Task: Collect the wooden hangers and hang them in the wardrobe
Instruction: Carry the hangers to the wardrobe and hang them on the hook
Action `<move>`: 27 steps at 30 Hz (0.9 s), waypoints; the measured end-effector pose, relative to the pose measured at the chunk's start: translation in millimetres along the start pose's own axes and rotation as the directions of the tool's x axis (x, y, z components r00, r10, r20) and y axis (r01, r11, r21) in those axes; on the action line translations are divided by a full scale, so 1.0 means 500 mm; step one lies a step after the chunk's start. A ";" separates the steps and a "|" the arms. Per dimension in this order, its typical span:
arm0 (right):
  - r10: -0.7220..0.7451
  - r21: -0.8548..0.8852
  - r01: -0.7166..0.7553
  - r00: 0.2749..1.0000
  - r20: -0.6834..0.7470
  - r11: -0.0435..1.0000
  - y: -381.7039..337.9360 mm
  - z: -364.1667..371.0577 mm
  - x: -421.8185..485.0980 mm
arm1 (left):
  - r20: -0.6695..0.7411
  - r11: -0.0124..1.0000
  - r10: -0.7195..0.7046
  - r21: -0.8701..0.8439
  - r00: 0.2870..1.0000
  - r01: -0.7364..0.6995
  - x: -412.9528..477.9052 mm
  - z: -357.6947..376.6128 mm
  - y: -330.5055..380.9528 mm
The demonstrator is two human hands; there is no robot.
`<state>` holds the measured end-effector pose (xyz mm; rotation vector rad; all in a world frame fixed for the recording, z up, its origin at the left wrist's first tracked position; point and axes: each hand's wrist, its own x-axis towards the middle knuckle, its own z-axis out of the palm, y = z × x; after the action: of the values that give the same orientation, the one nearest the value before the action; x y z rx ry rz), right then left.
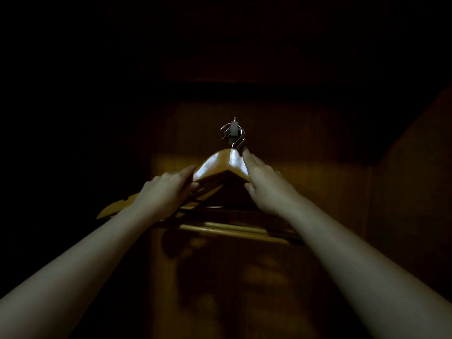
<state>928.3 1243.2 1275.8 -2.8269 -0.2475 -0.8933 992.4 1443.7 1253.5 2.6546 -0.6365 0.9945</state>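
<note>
A bunch of several light wooden hangers (219, 165) hangs inside the dark wardrobe. Their metal hooks (234, 134) sit together on a small hook fitting on the back panel (305, 152). My left hand (166, 192) grips the left shoulders of the bunch, thumb underneath. Over on the other side, my right hand (266, 182) lies along the right shoulders with its fingertips up near the hook necks. The hangers' lower bars (232, 228) show beneath my wrists.
The wardrobe interior is brown wood and very dim. A side wall (411, 192) stands at the right. The left side and the top are lost in darkness. Shadows of the hangers fall on the panel below.
</note>
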 end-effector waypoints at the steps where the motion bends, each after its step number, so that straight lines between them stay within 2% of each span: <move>1: -0.010 -0.005 0.010 1.000 -0.024 1.000 0.004 0.007 -0.004 | 0.001 1.000 0.002 -0.017 1.000 -0.002 -0.002 0.006 0.004; 6: 0.004 -0.009 -0.005 0.994 -0.106 1.000 0.035 0.044 -0.025 | -0.007 0.996 -0.006 -0.092 1.000 0.005 0.001 0.056 0.025; 10: -0.024 -0.081 0.009 0.981 -0.191 0.997 0.053 0.071 -0.021 | -0.077 0.999 -0.021 -0.040 0.997 0.018 0.002 0.085 0.021; 17: -0.024 -0.175 -0.022 0.966 -0.257 0.984 0.056 0.090 -0.008 | -0.036 0.998 -0.068 0.003 0.997 0.068 0.012 0.090 0.023; 23: 0.016 -0.168 -0.052 0.978 -0.210 0.984 0.050 0.085 -0.006 | -0.002 0.993 -0.121 0.009 0.993 0.121 0.011 0.087 0.032; 27: 0.056 -0.121 -0.077 0.984 -0.168 0.990 0.036 0.069 -0.013 | 0.049 0.979 -0.206 0.013 0.977 0.205 -0.003 0.073 0.057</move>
<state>946.2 1232.4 1242.2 -2.8346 -0.0763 -1.1593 998.5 1406.1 1227.2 2.6924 -0.3577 0.8769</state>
